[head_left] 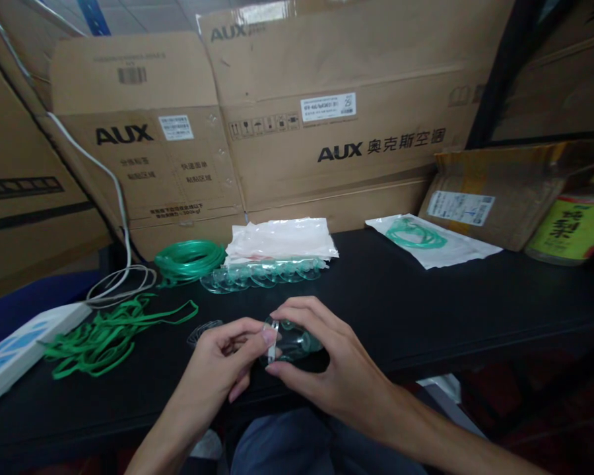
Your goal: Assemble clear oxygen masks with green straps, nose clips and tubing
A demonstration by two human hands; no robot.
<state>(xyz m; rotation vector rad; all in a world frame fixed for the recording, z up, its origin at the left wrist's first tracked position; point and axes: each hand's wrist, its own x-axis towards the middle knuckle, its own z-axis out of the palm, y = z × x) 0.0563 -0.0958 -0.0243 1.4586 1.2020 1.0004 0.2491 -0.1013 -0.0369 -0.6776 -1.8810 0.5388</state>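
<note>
A clear, greenish plastic face mask [297, 342] is held between my hands just over the near part of the black table. Across its left end runs a thin silvery nose strip [272, 343]. My left hand [230, 356] is closed, thumb and fingers pinching at this strip. Curved round the mask from the right, my right hand [344, 359] grips it with the thumb below and the fingers above. Part of the mask is hidden by the fingers. Left of my left hand lies a small heap of thin clear pieces [204, 332], too fine to name.
Behind the hands stand a row of clear masks [267, 276], white packets [282, 241] and coiled green tubing [188, 260]. Green straps [103, 336] and a power strip [27, 346] lie left. At right are a tubing packet [455, 249], a carton [499, 191] and a jar [574, 224].
</note>
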